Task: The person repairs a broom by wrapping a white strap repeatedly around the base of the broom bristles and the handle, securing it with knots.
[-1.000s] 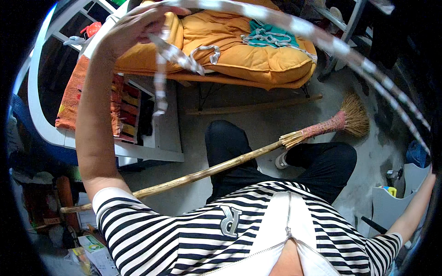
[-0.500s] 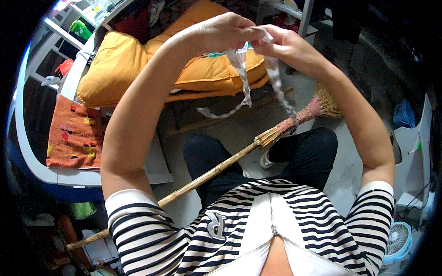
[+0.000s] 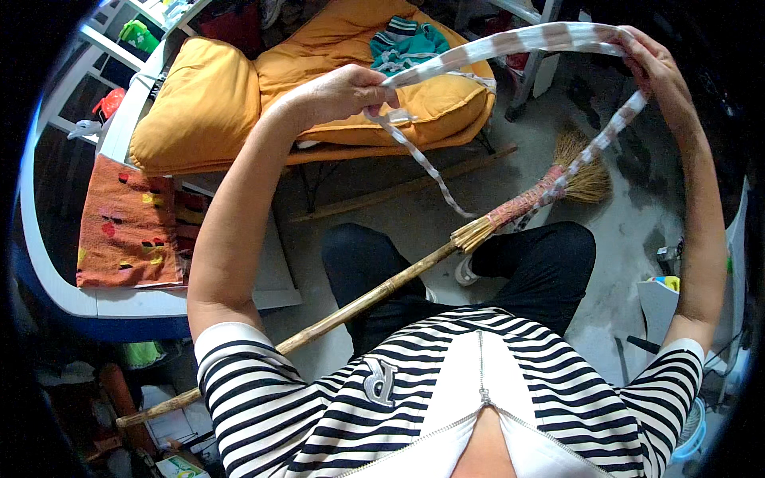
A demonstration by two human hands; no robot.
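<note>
A grey-and-white checked cloth strip (image 3: 510, 45) is stretched in an arc between my raised hands. My left hand (image 3: 351, 94) pinches it at one place, and a loose tail hangs from there toward the broom. My right hand (image 3: 647, 60) grips it further along at the upper right; from there the other part runs down to the broom's bound neck. Across my thighs lies the broom (image 3: 382, 288), its long wooden handle passing under my left arm to the lower left. Pinkish binding (image 3: 527, 197) wraps its neck, and straw bristles (image 3: 580, 169) fan out on the right.
An orange cushioned lounge seat (image 3: 319, 60) stands ahead, with a green garment (image 3: 408, 49) on it. A white-edged table (image 3: 127, 305) with an orange patterned towel (image 3: 127, 227) is at the left. A wooden pole (image 3: 414, 185) lies beneath the seat. A blue fan (image 3: 692, 434) sits lower right.
My hands have moved apart, the right one outward to the right and the left one slightly left and down. The cloth strip, bunched between them before, is now drawn out.
</note>
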